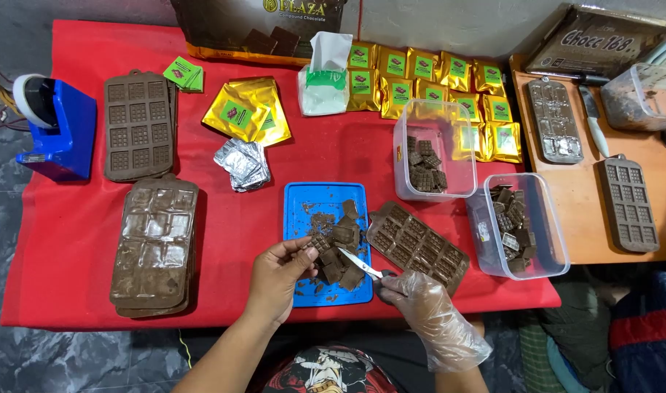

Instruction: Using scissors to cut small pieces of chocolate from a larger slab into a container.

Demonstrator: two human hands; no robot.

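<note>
Head view, listed from the work in hand outward.

Small brown chocolate square (318,242): pinched in the bare left hand (277,276), fingers closed on it, held just above the blue plastic cutting board (298,200), probably so that trimmings fall on the board.

Small knife with a pale blade (360,263): gripped by the right hand in a clear plastic glove (419,295), fingers wrapped round the handle, tip aimed at the square's edge.

Heap of loose brown chocolate pieces (340,255): on the board, beneath both hands.

Brown silicone bar mould (418,246): lying aslant just right of the board, within easy reach.

Two clear plastic tubs (432,149) (518,224): beyond and right of the mould, each part-filled with chocolate squares.

Stacked brown moulds (154,244): at the left.

Silver foil wrappers (243,164) and gold pouches with green labels (435,84): further back.

Blue tape dispenser (56,131): far left.

Red cloth on the tabletop (71,240): under everything.
</note>
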